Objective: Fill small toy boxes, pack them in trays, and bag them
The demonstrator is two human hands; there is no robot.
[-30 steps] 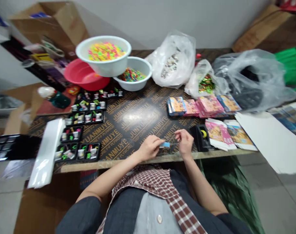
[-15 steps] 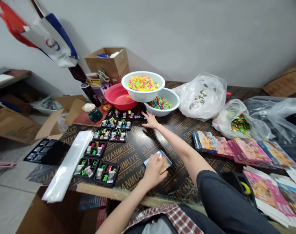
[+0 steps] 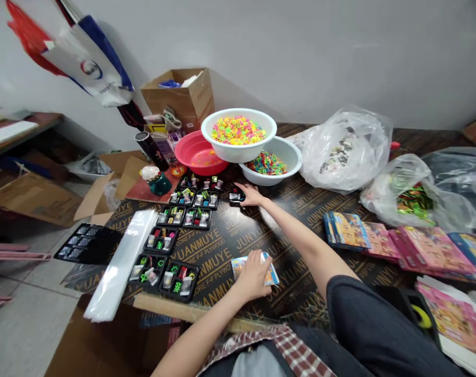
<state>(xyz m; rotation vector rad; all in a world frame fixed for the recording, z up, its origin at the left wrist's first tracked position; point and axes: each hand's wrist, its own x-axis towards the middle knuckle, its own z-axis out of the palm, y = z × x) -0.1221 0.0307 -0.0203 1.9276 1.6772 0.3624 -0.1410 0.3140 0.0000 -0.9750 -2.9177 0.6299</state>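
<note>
My left hand point(image 3: 251, 276) rests on a small printed card point(image 3: 255, 268) in blue and orange, near the table's front edge, with its fingers curled over it. My right hand point(image 3: 252, 195) is stretched far across the table, its fingertips at a small black-and-white item point(image 3: 237, 197). That item lies just right of several black compartment trays point(image 3: 185, 220) holding small clear packets and coloured pieces. Part of the card is hidden under my left hand.
The dark printed plywood table point(image 3: 226, 246) holds a white bowl of neon pieces point(image 3: 238, 135), a second bowl point(image 3: 289, 157), a red basin point(image 3: 194, 152), plastic bags point(image 3: 346, 152), stacked printed packs point(image 3: 346, 230) and a clear sleeve roll point(image 3: 120, 264).
The view has swung up and left since the earliest frame. My right hand has left the front edge for the far trays, and my left hand now holds a larger printed card.
</note>
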